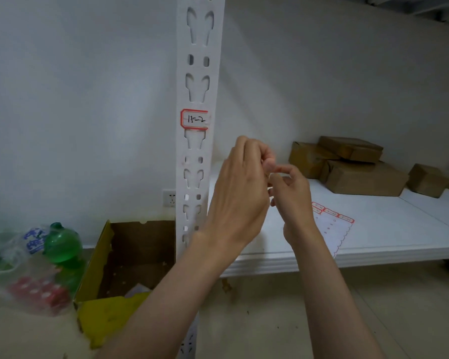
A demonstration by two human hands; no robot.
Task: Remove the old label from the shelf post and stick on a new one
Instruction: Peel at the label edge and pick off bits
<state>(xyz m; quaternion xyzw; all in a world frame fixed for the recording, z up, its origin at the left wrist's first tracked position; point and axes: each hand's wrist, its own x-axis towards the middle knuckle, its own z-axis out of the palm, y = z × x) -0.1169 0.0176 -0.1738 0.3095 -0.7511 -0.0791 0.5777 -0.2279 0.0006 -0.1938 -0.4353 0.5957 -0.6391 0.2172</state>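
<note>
The white slotted shelf post stands at centre. A red-bordered label reading "15-2" is stuck on it at mid height, and its right edge looks torn. My left hand and my right hand are raised just right of the post, below the label. Their curled fingertips meet at one spot and pinch what seems to be a tiny label scrap, mostly hidden by the fingers. A sheet of new red-bordered labels lies on the white shelf behind my right hand.
Several brown cardboard boxes sit at the back of the shelf. An open yellow-edged carton stands on the floor left of the post. Green bottles in a plastic bag lie further left. A wall socket is behind the post.
</note>
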